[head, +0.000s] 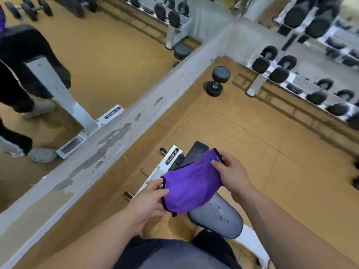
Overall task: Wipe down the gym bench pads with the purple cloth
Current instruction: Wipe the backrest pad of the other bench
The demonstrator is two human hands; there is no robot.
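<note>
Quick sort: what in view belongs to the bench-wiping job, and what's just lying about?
Job: purple cloth with black edging, pinched by left hand and right hand; grey cushioned bench pad below it; white metal bench frame.
Lying about: black round dumbbell on the tan floor; rack of black dumbbells; wall mirror.

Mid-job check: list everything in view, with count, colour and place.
purple cloth: one, purple, held up, centre foreground
bench pad: one, grey, under the cloth
bench frame: one, white, on the floor beyond
loose dumbbell: one, black, floor ahead
dumbbell rack: one, white, right side, black dumbbells
mirror: one, left wall
left hand: one, grips cloth's near edge
right hand: one, grips cloth's far corner
</note>
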